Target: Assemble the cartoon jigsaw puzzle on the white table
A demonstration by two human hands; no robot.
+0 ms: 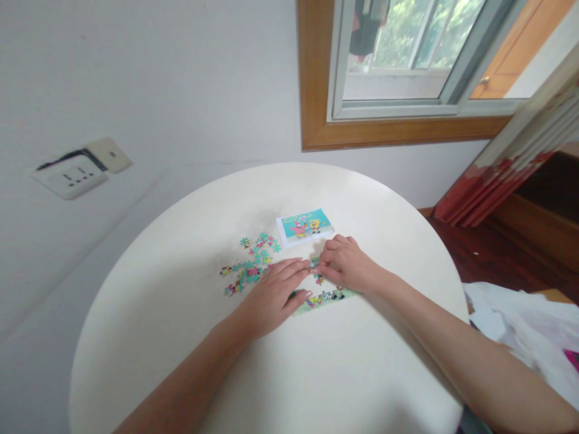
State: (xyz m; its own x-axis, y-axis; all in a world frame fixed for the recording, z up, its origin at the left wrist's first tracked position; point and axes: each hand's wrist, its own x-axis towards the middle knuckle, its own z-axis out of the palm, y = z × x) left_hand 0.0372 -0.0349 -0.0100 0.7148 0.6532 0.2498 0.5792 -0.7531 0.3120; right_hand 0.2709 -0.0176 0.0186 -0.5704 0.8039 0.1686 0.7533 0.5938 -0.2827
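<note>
A partly assembled jigsaw puzzle [323, 297] lies on the round table, its bottom strip joined and a white gap in its middle. My left hand [275, 295] rests over the puzzle's left side, fingers stretched out and thumb apart near the lower strip. At the top edge, my right hand [346, 264] has its fingers curled and pressed together on a small jigsaw piece [313, 264], mostly hidden by the fingertips. Loose jigsaw pieces [251, 271], teal, pink and yellow, are scattered left of my left hand. Behind both hands lies a picture card [305, 226] with cartoon figures on teal.
The white round table [158, 313] stands against a wall with a socket [75, 175] at left. A wood-framed window [312, 78] is above the far side. White bags or papers [520, 319] lie beyond the right edge, below a red and white curtain [493, 175].
</note>
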